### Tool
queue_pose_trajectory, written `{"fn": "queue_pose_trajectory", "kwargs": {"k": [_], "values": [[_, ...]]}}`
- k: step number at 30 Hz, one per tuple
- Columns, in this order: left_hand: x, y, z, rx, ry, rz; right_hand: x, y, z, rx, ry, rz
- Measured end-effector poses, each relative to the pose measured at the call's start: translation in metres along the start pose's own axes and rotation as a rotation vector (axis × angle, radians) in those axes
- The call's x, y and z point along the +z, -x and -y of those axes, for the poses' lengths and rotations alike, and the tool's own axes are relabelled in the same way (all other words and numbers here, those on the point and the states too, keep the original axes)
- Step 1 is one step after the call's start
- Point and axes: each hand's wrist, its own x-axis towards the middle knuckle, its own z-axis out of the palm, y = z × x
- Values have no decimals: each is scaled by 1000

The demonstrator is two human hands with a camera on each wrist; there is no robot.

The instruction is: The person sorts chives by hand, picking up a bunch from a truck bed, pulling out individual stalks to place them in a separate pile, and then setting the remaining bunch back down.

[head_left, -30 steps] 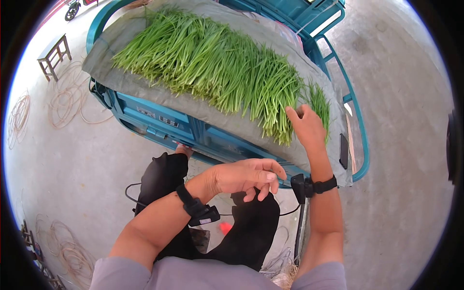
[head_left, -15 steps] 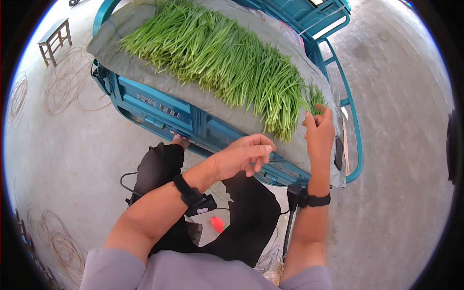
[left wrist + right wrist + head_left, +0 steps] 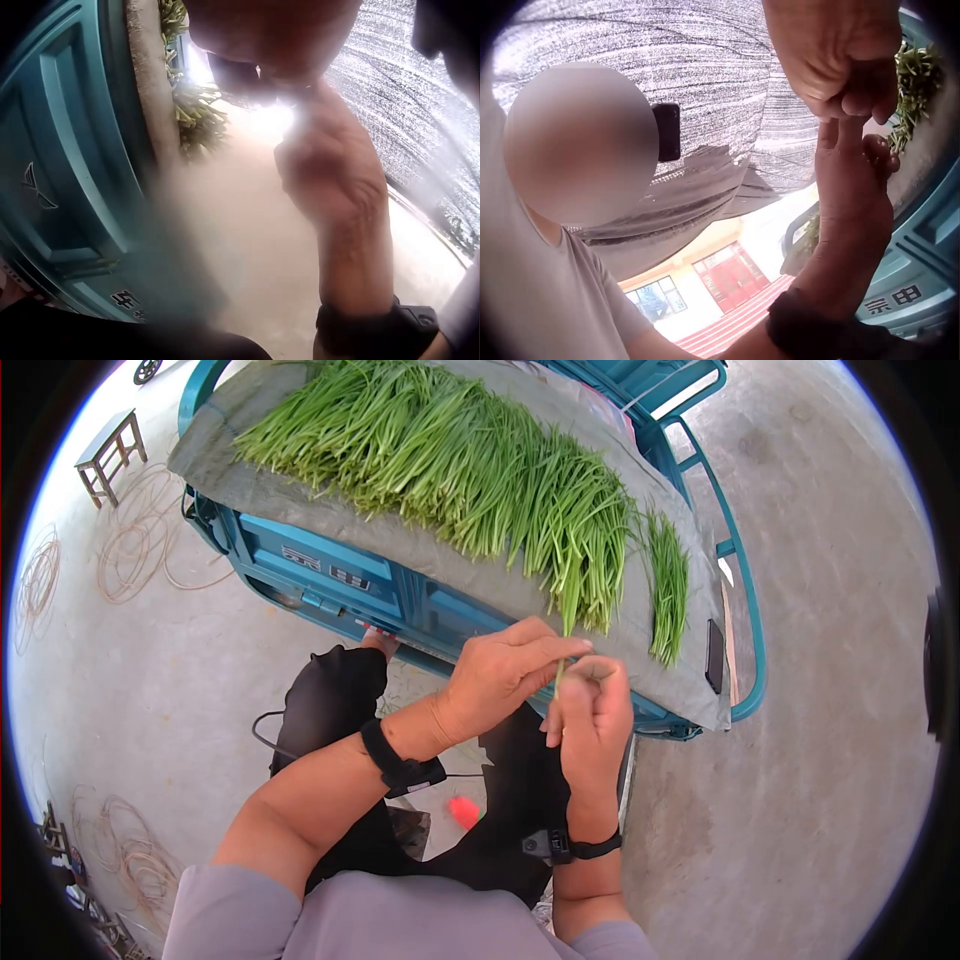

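right hand (image 3: 596, 720) has come back from the small bunch (image 3: 667, 585) on the right and now meets left hand (image 3: 505, 672) at the near edge of the cloth (image 3: 400, 545). left grip: pinched on a few green stems (image 3: 569, 605), tips pointing away over the main pile (image 3: 480, 470). right grip: fingers curled, looks pinched on the lower end of the same stems; exact contact hidden. piles are on the cloth over the teal cart (image 3: 325, 575), small bunch just beside the main one, near the phone (image 3: 714, 656). my read: work has shifted from reaching to two-handed handling of the stems.
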Motion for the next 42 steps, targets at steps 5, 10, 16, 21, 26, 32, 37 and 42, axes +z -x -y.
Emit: {"fn": "queue_pose_trajectory", "kwargs": {"k": [5,10,16,21,26,32,37,42], "values": [[-9,-4,-19,-95,176,15,3,-14,1,-246,240,-88],[-24,-9,-25,-220,210,-34,15,-12,-9,-149,308,145],[-18,-11,-15,-427,502,-157,34,13,-24,82,255,177],[-40,-20,2,-663,905,-461,33,44,-42,421,250,325],[-66,-23,16,-680,867,-592,28,83,-89,406,786,662],[-74,-27,14,-551,726,-611,3,116,-123,291,1027,1105],[-48,-27,0,-633,622,-371,-33,60,-60,192,901,506],[-13,-18,-4,-692,588,-20,-70,-14,-32,144,616,-205]]}}
